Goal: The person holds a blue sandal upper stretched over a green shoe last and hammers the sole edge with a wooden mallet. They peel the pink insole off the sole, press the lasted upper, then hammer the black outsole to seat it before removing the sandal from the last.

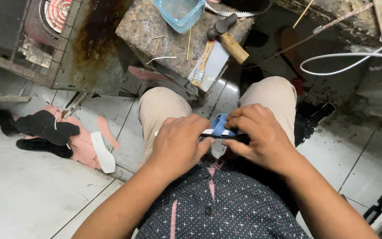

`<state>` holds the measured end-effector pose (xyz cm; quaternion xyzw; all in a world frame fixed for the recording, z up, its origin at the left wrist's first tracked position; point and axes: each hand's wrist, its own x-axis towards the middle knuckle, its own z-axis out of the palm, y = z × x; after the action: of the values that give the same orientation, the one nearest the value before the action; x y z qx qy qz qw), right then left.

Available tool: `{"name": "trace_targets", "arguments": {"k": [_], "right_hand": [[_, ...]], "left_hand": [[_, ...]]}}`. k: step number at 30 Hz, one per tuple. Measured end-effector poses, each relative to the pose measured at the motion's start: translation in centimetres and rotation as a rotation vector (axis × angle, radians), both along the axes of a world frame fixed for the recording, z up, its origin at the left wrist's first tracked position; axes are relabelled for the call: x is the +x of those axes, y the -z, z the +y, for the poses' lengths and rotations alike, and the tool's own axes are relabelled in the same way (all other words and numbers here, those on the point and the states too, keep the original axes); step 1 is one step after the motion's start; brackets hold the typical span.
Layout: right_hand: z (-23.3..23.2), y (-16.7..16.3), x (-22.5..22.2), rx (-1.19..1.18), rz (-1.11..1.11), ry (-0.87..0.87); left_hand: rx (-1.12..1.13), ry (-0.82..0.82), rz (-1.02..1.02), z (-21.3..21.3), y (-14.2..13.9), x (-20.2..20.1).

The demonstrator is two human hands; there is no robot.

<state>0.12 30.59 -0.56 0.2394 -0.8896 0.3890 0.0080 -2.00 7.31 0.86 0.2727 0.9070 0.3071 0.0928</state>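
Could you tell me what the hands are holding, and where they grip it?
Both hands, left hand and right hand, hold a thin dark strip by its ends, against a blue cloth.

A hammer (226,37) and small brush (202,62) were seen lying on a worn block (155,31), beside a blue plastic tub (180,13). Pink and black sole cutouts (63,135) were scattered on the tiled floor (23,194). A white cable (345,62) was looped at right.

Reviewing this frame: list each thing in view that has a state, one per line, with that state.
left hand: closed on the thin black piece
right hand: pinching the same piece
thin black piece: held level above the lap
blue cloth: bunched behind the piece
hammer: lying flat on the block
blue container: open, upright
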Motion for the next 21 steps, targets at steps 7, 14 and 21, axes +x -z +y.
{"name": "trace_targets", "arguments": {"k": [7,14,21], "right_hand": [[-0.7,0.1,-0.3,-0.048,-0.109,0.009],[-1.5,0.7,0.5,-0.047,-0.121,0.048],[-1.8,0.3,0.3,-0.045,-0.121,0.058]], "left_hand": [[0.030,-0.022,-0.003,0.1,-0.3,0.0],[0.052,-0.035,-0.014,0.1,-0.2,0.7],[0.062,-0.004,0.026,0.0,-0.4,0.5]]}}
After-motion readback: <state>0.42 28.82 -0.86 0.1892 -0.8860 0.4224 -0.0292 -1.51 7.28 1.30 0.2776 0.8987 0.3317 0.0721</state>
